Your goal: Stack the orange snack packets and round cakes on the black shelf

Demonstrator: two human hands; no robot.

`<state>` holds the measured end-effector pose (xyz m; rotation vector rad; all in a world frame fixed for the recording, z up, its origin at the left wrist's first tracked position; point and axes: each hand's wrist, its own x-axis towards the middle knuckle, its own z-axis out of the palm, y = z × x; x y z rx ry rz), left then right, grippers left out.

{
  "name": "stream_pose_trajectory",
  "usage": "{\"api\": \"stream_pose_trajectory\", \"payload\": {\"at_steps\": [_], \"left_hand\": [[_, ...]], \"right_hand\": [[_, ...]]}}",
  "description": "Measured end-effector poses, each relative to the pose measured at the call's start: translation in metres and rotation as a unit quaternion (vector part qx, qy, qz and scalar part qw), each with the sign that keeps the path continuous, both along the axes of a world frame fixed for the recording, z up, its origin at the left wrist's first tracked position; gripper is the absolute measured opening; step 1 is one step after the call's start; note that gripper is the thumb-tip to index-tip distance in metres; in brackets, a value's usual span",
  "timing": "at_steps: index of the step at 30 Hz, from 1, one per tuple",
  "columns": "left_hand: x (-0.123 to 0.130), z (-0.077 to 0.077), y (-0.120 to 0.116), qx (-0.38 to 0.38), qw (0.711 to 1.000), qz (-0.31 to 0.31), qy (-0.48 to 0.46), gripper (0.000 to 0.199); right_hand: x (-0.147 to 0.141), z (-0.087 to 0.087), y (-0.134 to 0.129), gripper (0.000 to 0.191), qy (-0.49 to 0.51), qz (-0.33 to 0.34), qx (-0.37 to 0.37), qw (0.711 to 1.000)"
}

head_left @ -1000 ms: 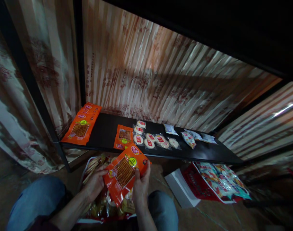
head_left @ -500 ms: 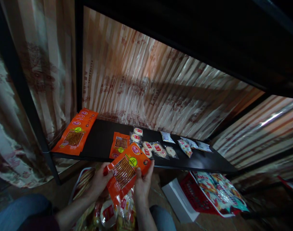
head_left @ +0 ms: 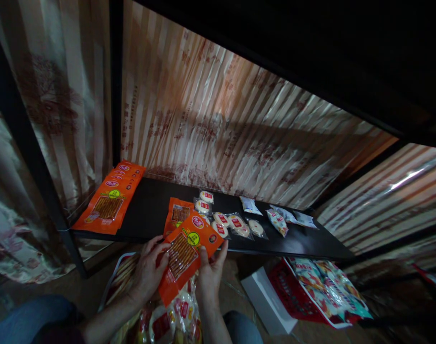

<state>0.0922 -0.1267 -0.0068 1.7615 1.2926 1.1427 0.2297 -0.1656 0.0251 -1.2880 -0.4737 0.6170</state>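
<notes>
An orange snack packet is held tilted in front of the shelf edge. My left hand grips its left side, and my right hand pinches its right side with the thumb on the front. Behind it, a second orange packet lies on the black shelf, partly covered from view. Several overlapping orange packets lie at the shelf's left end. Round white items in clear wrappers are grouped just right of the held packet.
Small packets lie farther right on the shelf. Below stand a red basket of snack bags and a white box. Wrapped snacks fill a container under my hands. Dark posts and an upper shelf frame the space.
The held packet has tilted slightly and moved a little to the left and down. My left hand has shifted its fingers along the packet's left edge; the view has shifted slightly.
</notes>
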Motion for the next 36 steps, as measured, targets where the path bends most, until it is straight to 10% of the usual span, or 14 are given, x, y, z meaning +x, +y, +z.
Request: {"api": "stream_pose_trajectory", "payload": {"at_steps": [36], "left_hand": [[-0.014, -0.005, 0.007, 0.233, 0.955, -0.06, 0.174, 0.068]], "right_hand": [[-0.044, 0.05, 0.037, 0.044, 0.19, 0.082, 0.007, 0.978]]}}
